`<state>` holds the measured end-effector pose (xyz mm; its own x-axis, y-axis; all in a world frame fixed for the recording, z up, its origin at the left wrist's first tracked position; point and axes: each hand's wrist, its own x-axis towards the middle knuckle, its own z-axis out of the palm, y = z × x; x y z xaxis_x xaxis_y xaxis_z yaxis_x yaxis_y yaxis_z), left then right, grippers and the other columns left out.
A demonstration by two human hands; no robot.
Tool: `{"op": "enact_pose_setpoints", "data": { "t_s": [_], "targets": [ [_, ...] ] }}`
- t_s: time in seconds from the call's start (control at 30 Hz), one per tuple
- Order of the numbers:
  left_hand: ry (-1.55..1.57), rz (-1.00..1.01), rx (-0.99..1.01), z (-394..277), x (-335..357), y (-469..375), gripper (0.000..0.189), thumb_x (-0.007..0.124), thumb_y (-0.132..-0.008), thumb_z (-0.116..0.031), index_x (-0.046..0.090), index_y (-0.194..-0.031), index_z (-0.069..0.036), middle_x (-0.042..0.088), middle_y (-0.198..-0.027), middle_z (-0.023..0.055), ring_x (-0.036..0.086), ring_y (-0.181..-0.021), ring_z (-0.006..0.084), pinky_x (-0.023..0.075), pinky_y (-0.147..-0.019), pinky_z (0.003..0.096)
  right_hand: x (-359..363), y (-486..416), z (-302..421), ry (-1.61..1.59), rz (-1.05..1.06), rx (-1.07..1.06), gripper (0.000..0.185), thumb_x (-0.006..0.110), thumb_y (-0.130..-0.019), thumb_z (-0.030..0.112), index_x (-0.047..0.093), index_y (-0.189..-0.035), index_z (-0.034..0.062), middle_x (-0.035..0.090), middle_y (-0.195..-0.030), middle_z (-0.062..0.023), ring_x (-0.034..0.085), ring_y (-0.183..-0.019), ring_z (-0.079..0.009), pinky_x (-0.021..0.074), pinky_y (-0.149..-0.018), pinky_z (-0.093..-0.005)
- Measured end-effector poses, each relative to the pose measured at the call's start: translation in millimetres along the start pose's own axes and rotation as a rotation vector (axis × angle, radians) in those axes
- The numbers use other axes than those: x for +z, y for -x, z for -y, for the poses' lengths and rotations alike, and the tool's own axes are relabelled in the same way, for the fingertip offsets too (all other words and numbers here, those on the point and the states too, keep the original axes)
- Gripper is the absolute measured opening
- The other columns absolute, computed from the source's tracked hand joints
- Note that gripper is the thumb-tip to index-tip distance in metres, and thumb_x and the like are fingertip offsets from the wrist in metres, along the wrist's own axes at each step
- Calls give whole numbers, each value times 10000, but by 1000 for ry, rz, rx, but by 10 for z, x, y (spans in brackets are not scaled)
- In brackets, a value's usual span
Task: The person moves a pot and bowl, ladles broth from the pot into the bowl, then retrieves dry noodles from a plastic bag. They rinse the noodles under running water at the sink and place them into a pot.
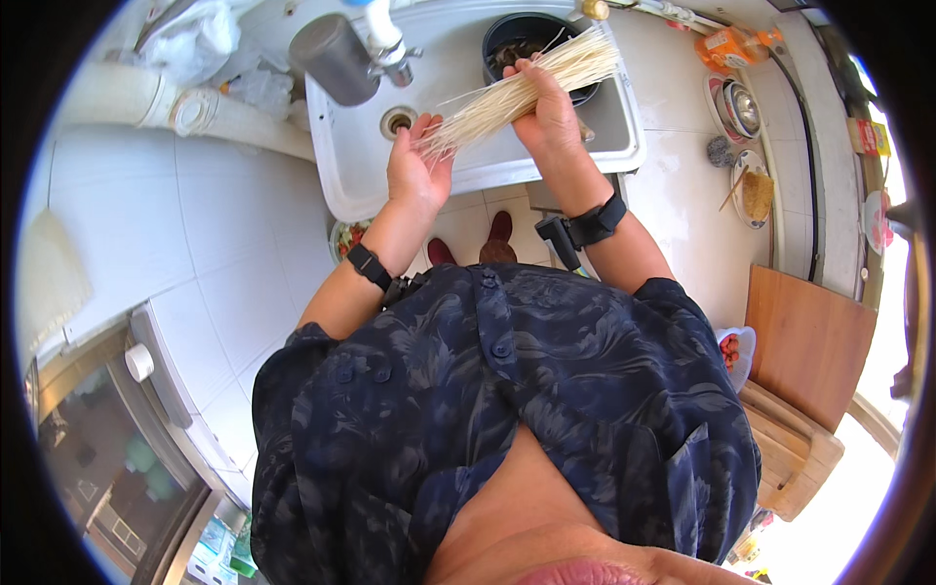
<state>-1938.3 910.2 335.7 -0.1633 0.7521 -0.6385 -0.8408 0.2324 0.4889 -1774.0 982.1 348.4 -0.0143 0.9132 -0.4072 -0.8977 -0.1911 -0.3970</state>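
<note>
A bundle of long, thin dried noodles (523, 95) lies slantwise above the sink (468, 172). Around its upper right part my right hand (545, 110) is closed, thumb on top. My left hand (422, 162) is at the bundle's lower left end, palm up with fingers apart, and the strand tips rest against it. Behind the bundle, at the back right of the sink, stands a dark round pot (504, 40) with dark pieces inside, partly hidden. The drain (398, 121) shows just beyond my left fingers.
Over the sink reach a metal faucet (397, 69) and a grey cylinder (333, 58). On the right are an orange bottle (731, 49), stacked metal bowls (740, 110), a scouring pad (719, 151) and a plate with a sponge (747, 212). A white pipe (241, 121) runs at the left.
</note>
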Motion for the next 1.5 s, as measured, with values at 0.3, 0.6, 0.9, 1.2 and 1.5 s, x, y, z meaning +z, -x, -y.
{"op": "enact_pose_setpoints", "data": {
  "t_s": [0.3, 0.6, 0.9, 1.2, 1.5],
  "targets": [
    [-31, -69, 44, 87, 370, -56, 548, 219, -1038, -400, 447, -1310, 17, 499, -1322, 163, 458, -1223, 302, 341, -1077, 447, 75, -78, 142, 35, -33, 17, 378, 670, -818, 9, 489, -1148, 39, 593, -995, -112, 596, -962, -263, 483, -910, -383],
    [-28, -111, 11, 20, 345, -112, 586, 253, -1025, -455, 422, -1320, 22, 496, -1313, 182, 447, -1237, 312, 348, -1076, 457, 103, -163, 107, 69, -24, 56, 298, 668, -832, 15, 513, -1084, 41, 590, -994, -98, 604, -947, -249, 503, -868, -383],
    [-1114, -173, 757, -180, 212, 86, 403, 627, -890, -314, 564, -1148, -10, 587, -1133, 135, 542, -1092, 292, 403, -958, 412, 105, -288, 76, 1, -102, 60, 344, 677, -789, -28, 468, -1054, 42, 574, -903, -86, 608, -815, -244, 525, -745, -366],
    [-1655, 374, 1069, -204, 800, -103, 112, 707, -774, -136, 681, -874, -91, 626, -801, 67, 625, -751, 247, 494, -692, 362, 202, -177, -73, 92, -10, 71, 297, 664, -813, -9, 503, -1058, 42, 586, -918, -91, 608, -846, -220, 524, -744, -362],
    [-1261, 293, 887, -136, 885, -250, 89, 732, -749, -70, 661, -791, -37, 632, -727, 93, 601, -595, 177, 496, -578, 298, 282, -179, -117, 93, 17, 47, 296, 661, -833, 13, 510, -1087, 36, 589, -935, -91, 599, -862, -209, 509, -783, -348]
  ]
}}
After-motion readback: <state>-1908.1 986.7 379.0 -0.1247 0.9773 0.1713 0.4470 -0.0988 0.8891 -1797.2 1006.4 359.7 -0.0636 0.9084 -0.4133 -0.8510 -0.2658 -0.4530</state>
